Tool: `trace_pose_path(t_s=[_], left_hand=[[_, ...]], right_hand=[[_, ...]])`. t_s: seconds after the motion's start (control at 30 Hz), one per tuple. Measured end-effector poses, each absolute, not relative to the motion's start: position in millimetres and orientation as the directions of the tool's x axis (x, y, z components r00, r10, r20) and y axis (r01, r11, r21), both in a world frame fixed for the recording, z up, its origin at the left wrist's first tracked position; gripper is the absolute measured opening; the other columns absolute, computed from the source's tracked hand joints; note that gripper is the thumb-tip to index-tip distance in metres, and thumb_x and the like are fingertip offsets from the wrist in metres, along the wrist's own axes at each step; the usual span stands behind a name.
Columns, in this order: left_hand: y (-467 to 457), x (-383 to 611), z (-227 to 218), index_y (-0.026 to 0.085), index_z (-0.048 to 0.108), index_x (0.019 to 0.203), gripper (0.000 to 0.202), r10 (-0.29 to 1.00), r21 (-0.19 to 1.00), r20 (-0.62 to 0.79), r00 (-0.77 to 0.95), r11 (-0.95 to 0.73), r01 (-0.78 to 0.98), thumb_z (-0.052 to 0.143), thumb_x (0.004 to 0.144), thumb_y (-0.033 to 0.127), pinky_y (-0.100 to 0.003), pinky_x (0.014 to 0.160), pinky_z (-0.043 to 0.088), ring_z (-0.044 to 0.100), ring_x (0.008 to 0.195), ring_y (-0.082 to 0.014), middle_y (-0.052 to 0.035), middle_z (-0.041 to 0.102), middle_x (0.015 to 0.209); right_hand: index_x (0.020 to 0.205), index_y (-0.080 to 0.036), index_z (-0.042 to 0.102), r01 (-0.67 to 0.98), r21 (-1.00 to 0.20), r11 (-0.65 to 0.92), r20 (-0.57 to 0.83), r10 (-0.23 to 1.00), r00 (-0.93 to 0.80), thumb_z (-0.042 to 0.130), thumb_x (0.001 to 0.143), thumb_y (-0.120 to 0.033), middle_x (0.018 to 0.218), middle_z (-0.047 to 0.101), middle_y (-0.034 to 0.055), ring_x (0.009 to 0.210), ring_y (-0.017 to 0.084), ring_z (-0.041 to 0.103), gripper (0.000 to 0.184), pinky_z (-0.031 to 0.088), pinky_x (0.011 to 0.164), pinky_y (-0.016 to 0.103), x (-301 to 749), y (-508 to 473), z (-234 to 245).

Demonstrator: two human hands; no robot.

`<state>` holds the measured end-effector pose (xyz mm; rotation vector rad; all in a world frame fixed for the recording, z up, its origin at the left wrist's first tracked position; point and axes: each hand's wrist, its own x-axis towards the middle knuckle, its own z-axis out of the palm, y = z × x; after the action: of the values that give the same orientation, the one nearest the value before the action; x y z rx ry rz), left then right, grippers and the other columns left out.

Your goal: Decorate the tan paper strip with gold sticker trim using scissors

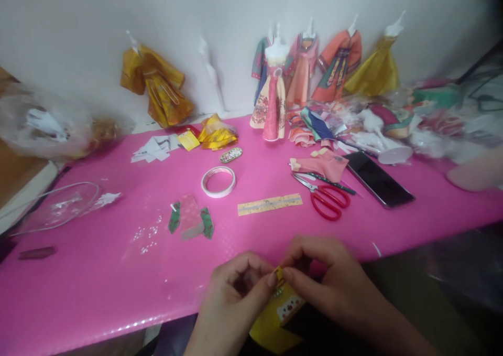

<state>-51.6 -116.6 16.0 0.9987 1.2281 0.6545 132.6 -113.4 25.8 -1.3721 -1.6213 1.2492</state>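
Both hands, left hand (236, 285) & right hand (328, 277), pinch the top edge of the yellow paper (275, 319) btwn fingertips, held close over the lap for fine folding, w/ scissors (326, 196) & tape (218, 181) beyond them.

One head-worn camera looks forward and down, close over the pink table (98, 272).
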Motion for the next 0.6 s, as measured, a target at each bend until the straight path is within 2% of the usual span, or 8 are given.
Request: trace_pose_path(t_s=[0.17, 0.27, 0.33, 0.4, 0.5, 0.6], left_hand=[[-113.5, -49.6, 16.6, 0.019, 0.063, 0.071, 0.029, 0.870, 0.895, -0.446, 0.210, 0.433, 0.106, 0.075, 0.075, 0.044, -0.024, 0.052, 0.039, 0.053, 0.057, -0.0141, 0.0019, 0.056, 0.060], [-110.5, -49.2, 17.4, 0.018, 0.061, 0.066, 0.030, 0.878, 0.904, -0.427, 0.217, 0.410, 0.122, 0.075, 0.073, 0.044, -0.024, 0.054, 0.041, 0.052, 0.057, -0.0141, 0.0023, 0.054, 0.058], [-109.5, -49.1, 16.9, 0.018, 0.061, 0.065, 0.031, 0.879, 0.904, -0.428, 0.210, 0.412, 0.116, 0.075, 0.073, 0.044, -0.025, 0.054, 0.042, 0.052, 0.058, -0.0145, 0.0020, 0.054, 0.059], [-109.7, -49.2, 15.9, 0.019, 0.061, 0.067, 0.030, 0.879, 0.901, -0.433, 0.200, 0.420, 0.106, 0.075, 0.074, 0.044, -0.025, 0.055, 0.043, 0.052, 0.058, -0.0145, 0.0020, 0.054, 0.060], [-110.6, -49.1, 15.1, 0.019, 0.062, 0.069, 0.029, 0.881, 0.903, -0.428, 0.202, 0.414, 0.111, 0.074, 0.075, 0.045, -0.025, 0.054, 0.043, 0.053, 0.058, -0.0148, 0.0019, 0.054, 0.061], [-110.1, -47.9, 16.5, 0.019, 0.062, 0.068, 0.028, 0.892, 0.912, -0.409, 0.194, 0.389, 0.134, 0.074, 0.075, 0.043, -0.024, 0.052, 0.041, 0.052, 0.056, -0.0147, 0.0019, 0.054, 0.059]], right_hand=[[0.073, -0.021, 0.065, 0.380, -0.925, 0.022, -0.059, 0.978, -0.200, 0.067, 0.082, -0.023, 0.065, 0.063, -0.0033, 0.060, 0.011, 0.058, 0.009, 0.042, 0.055, 0.023, 131.9, -114.8, 19.0], [0.078, -0.020, 0.064, 0.438, -0.870, 0.225, 0.170, 0.972, -0.162, 0.067, 0.083, -0.020, 0.073, 0.064, -0.0014, 0.068, 0.013, 0.060, 0.007, 0.046, 0.062, 0.025, 131.0, -116.4, 16.6], [0.080, -0.019, 0.064, 0.485, -0.780, 0.396, 0.364, 0.917, -0.165, 0.065, 0.084, -0.014, 0.080, 0.066, 0.0019, 0.075, 0.014, 0.061, 0.007, 0.046, 0.067, 0.027, 129.9, -117.1, 17.4], [0.082, -0.018, 0.067, 0.547, -0.671, 0.500, 0.482, 0.855, -0.190, 0.063, 0.084, -0.009, 0.085, 0.068, 0.0046, 0.077, 0.015, 0.060, 0.011, 0.044, 0.066, 0.029, 128.7, -117.6, 19.7], [0.084, -0.016, 0.071, 0.632, -0.547, 0.549, 0.533, 0.811, -0.244, 0.063, 0.084, -0.007, 0.083, 0.068, 0.0058, 0.073, 0.018, 0.057, 0.013, 0.039, 0.063, 0.033, 127.5, -118.6, 23.3], [0.086, -0.016, 0.072, 0.659, -0.495, 0.567, 0.529, 0.798, -0.289, 0.061, 0.085, -0.007, 0.077, 0.067, 0.0051, 0.072, 0.020, 0.055, 0.014, 0.035, 0.063, 0.036, 127.5, -119.6, 25.0]])
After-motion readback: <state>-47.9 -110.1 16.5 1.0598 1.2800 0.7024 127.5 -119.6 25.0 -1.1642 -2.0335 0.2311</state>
